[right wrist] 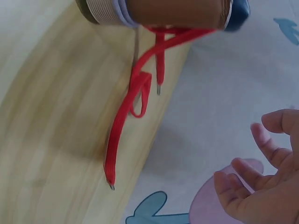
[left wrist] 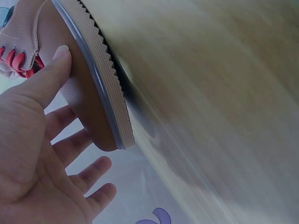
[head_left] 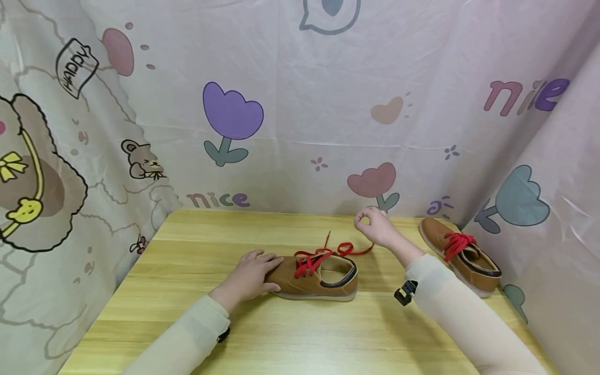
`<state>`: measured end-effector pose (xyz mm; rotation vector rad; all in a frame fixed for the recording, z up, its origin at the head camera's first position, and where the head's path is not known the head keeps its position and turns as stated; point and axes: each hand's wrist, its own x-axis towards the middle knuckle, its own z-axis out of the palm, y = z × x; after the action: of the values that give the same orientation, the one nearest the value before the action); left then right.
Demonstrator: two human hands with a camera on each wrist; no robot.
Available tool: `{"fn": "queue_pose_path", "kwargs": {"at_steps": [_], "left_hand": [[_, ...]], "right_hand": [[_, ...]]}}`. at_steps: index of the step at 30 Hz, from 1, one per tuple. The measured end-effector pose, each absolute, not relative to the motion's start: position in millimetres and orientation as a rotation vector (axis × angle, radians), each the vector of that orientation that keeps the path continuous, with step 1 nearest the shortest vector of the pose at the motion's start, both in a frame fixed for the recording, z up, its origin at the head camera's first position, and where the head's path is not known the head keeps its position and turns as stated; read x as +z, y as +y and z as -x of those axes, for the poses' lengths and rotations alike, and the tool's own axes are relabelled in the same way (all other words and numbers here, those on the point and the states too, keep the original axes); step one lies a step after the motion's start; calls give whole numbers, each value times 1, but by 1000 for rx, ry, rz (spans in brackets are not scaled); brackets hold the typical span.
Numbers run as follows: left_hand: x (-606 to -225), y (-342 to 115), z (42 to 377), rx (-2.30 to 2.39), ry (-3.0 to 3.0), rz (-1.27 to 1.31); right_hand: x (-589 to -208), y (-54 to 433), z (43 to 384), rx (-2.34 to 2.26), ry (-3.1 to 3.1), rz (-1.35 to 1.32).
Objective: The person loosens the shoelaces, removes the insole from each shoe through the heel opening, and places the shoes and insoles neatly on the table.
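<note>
A brown shoe point(head_left: 300, 286) with a pale sole lies on the table, its toe pointing left. My left hand point(head_left: 246, 278) holds it by the toe. In the left wrist view the thumb point(left wrist: 56, 70) presses one side and the front fingers reach the other, while two fingers stand off the shoe. The red shoelace point(head_left: 361, 253) trails loose from the eyelets; its tipped ends show in the right wrist view. My right hand point(head_left: 378, 227) is raised right of the lace, fingers loosely curled with nothing in them.
A second brown shoe point(head_left: 483, 278) with a tied red lace point(head_left: 459, 244) sits at the table's right edge. The wooden table point(head_left: 300, 338) meets a printed curtain point(head_left: 300, 172) at the back and sides.
</note>
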<state>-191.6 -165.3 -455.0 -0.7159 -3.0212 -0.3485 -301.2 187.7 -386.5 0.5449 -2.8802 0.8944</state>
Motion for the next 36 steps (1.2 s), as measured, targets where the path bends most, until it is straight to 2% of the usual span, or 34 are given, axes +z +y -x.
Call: {"fn": "queue_pose_path", "kwargs": {"at_steps": [24, 36], "left_hand": [[-453, -164, 190, -374, -3015, 701], [-454, -162, 189, -397, -3031, 666]], "right_hand": [[-405, 167, 252, 778, -2838, -849], [-417, 165, 244, 718, -2860, -839]]}}
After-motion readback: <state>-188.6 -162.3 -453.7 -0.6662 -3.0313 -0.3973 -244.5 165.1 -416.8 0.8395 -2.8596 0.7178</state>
